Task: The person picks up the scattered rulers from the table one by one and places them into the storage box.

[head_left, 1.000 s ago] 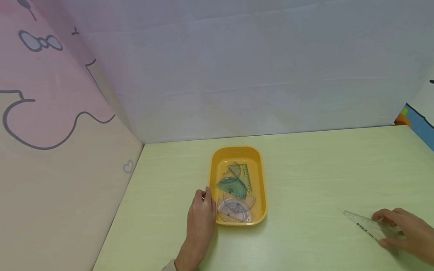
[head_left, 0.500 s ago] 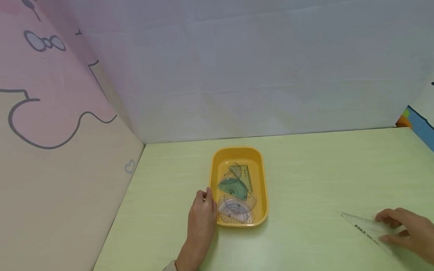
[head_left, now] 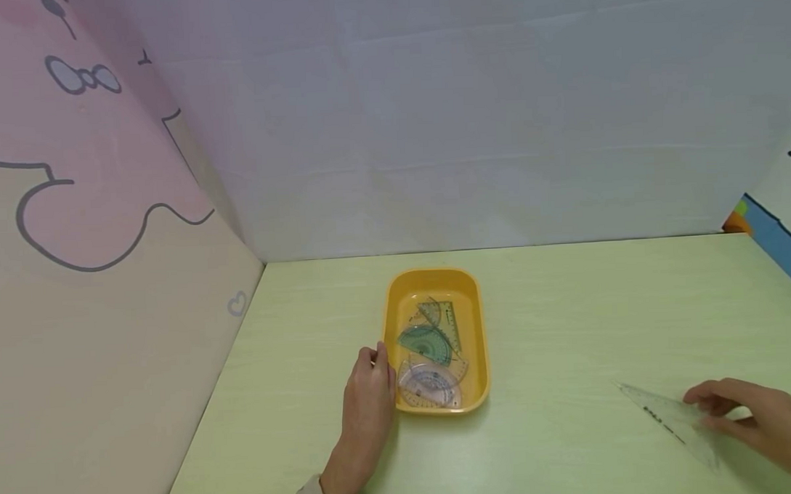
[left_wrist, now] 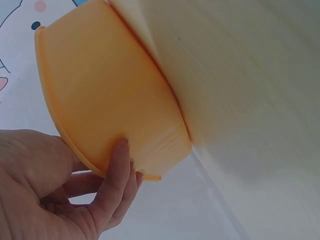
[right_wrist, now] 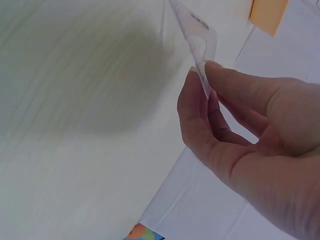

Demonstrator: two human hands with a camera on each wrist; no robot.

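Observation:
My left hand (head_left: 367, 402) grips the left rim of a yellow plastic tray (head_left: 436, 278). In the left wrist view its fingers (left_wrist: 118, 162) press the outer wall of the tray (left_wrist: 107, 85). Inside lie a green protractor (head_left: 425, 344), clear protractors (head_left: 433, 391) and a set square (head_left: 452, 325), partly overlapping. At the right, my right hand (head_left: 757, 417) holds a clear set square (head_left: 666, 421) by one edge. The right wrist view shows thumb and forefinger pinching that set square (right_wrist: 195, 37) near one corner, tilted above the table.
The pale green tabletop (head_left: 555, 328) spreads beneath everything. A whitish wall sheet (head_left: 457, 128) stands along its back edge, and a pink and cream patterned panel (head_left: 107, 235) borders the left. A blue printed strip (head_left: 784, 241) shows at the right.
The clear set square has turned slightly in my right hand, its printed edge shifting a little left. My left hand keeps its hold on the tray.

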